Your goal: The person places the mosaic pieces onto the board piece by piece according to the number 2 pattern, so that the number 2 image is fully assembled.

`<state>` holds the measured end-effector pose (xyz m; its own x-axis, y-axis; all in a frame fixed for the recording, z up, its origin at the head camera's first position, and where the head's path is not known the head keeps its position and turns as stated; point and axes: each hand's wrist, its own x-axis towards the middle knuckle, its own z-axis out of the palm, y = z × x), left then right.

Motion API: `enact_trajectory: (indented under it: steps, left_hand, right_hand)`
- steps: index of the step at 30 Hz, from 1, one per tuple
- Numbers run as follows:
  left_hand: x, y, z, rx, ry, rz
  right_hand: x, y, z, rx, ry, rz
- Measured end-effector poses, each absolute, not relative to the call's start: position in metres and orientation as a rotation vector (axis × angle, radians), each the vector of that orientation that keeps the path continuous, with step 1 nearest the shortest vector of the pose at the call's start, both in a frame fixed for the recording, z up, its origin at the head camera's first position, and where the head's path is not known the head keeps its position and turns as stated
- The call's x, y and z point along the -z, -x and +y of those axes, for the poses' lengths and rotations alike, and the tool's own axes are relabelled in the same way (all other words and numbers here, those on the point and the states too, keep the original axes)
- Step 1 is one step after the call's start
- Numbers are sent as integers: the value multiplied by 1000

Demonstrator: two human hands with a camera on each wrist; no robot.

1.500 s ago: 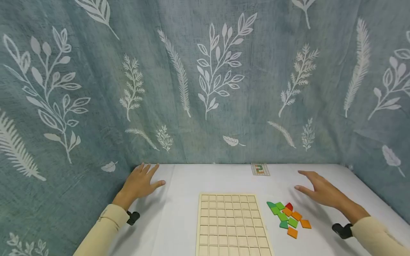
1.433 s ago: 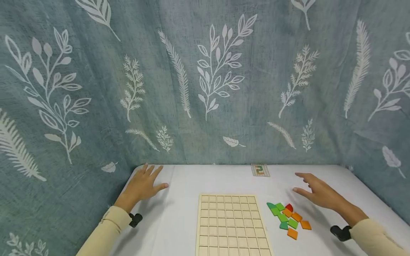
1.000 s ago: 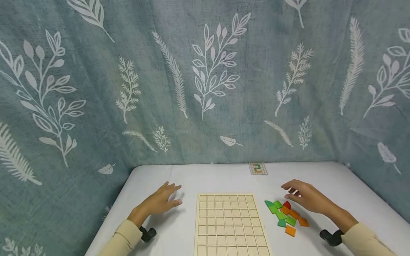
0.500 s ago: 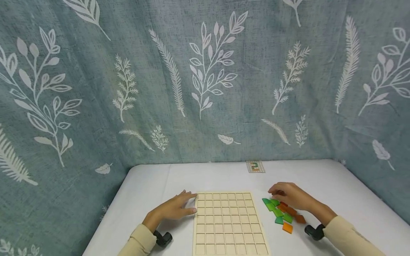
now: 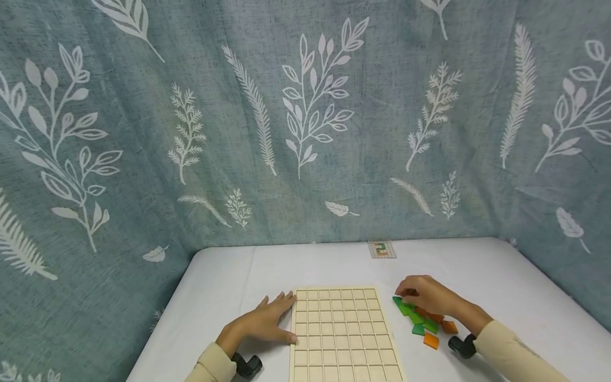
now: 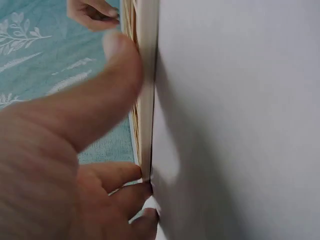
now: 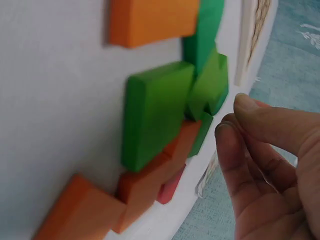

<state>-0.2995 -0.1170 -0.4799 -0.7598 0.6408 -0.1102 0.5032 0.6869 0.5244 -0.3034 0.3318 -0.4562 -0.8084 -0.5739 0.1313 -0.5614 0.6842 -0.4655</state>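
Observation:
A pale wooden board [image 5: 346, 329] with a grid of square recesses lies on the table. My left hand [image 5: 262, 322] rests along its left side, fingers extended at the far corner and thumb at the near part of the edge. The left wrist view shows thumb and fingers touching the board's rim [image 6: 147, 107]. Over a loose cluster of tiles hovers my right hand [image 5: 426, 295], its fingers loosely bent. Green tiles [image 7: 157, 115], orange tiles [image 7: 137, 192] and a red tile [image 7: 171, 187] lie beneath. Thumb and index tips are close together; I see nothing between them.
A small printed card [image 5: 382, 249] with a coloured pattern on a grid lies at the back of the white table [image 5: 229, 265]. A patterned blue-green curtain [image 5: 286, 212] stands behind the table and along both sides. Each wrist wears a small black camera.
My left hand has come right and nearer from the far left to the board's edge. The right hand has moved left and down over the tiles, its fingers bending. The head view has shifted slightly.

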Motion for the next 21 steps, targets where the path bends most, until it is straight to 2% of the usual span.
enact_trajectory:
  steps: [21]
  left_hand:
    - [491,300,-121,-753,-898,2596]
  right_hand:
    - [457,307,317,579,920,2896]
